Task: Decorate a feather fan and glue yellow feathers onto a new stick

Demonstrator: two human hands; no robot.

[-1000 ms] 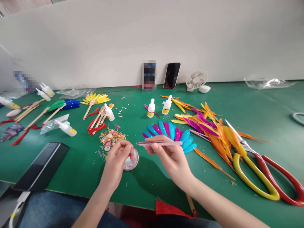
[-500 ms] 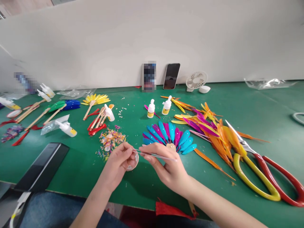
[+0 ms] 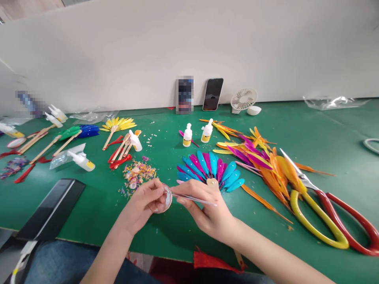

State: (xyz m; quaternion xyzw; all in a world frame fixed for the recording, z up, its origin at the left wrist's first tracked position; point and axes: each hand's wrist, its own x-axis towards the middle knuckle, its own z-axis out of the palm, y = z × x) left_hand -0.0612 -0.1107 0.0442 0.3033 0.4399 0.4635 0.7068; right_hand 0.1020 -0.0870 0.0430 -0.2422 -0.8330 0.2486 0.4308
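My right hand (image 3: 204, 201) is closed around slim, pale tweezers (image 3: 195, 198) pointing left. Their tips reach the fingertips of my left hand (image 3: 149, 199). A small round dish (image 3: 168, 199) with whitish contents is held in my left hand, tilted and partly covered by the curled fingers. Any tiny piece between the tweezer tips is too small to make out. Just beyond my right hand lies a feather fan (image 3: 213, 167) of blue and magenta feathers dotted with white beads. Its handle is mostly hidden by that hand, and a red tassel (image 3: 217, 262) shows at the table edge.
Left of my hands are a pile of colourful bits (image 3: 139, 173), finished-looking fans (image 3: 117, 126) and a black power bank-like block (image 3: 51, 209). Glue bottles (image 3: 187, 136) and phones (image 3: 213, 94) stand ahead. Loose feathers (image 3: 260, 161) and large scissors (image 3: 314, 197) lie right.
My right hand and the tweezers have shifted slightly left and down, so the tips now lie over the dish near my left fingertips. More of the dish shows.
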